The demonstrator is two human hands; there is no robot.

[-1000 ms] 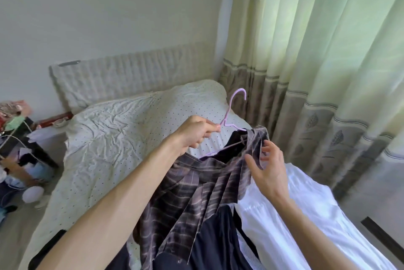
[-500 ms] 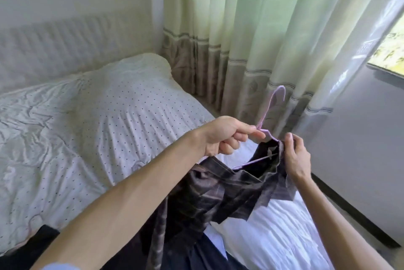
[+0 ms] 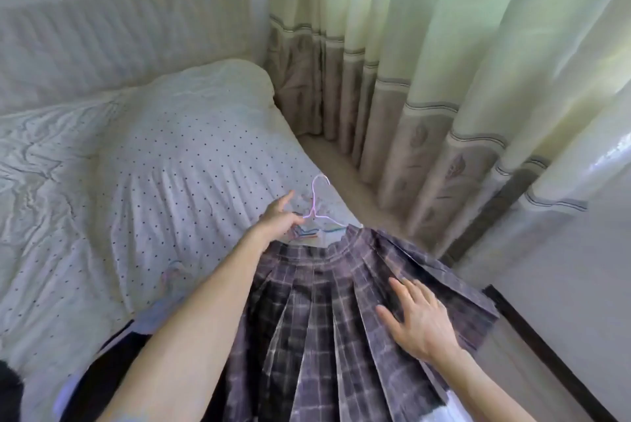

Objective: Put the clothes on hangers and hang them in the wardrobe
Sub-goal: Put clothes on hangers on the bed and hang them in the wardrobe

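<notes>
L arm reaches long from bottom left up to mid-frame. L hand [image 3: 278, 218] grips the pink wire hanger [image 3: 313, 203] at its shoulder, just below the hook. Its index finger sticks straight out and the other fingers curl at the wire. R arm comes in from bottom right. R hand [image 3: 418, 321] lies flat, palm down, fingers straight & a bit spread, pressing on the plaid skirt [image 3: 324, 336] and gripping nothing.

Skirt fans out in pleats from its waistband, which sits right at the hanger, down toward the camera, btw. the two arms. Can't tell if it rests on the dotted bed [image 3: 153, 182] or hangs free. Hook stands over the bed, near its curtain-side edge.

Vs. half a sec ago:
- Skirt was a bunched dark clump under the hanger; now it's spread wide w/ pleats showing.
- R hand was pinching the waistband right by the hook; now it's lower down, flat on the cloth.
- L index was curled w/ the rest.
- Hook was in front of the curtain [image 3: 426, 80]; now it's over the bed.

Count: 1 bed, 1 curtain, 1 skirt, 1 dark garment [image 3: 102, 377] at bottom left by L arm, 2 hands, 1 hanger. Thin coloured lines under the hanger are too blurred to tell.
</notes>
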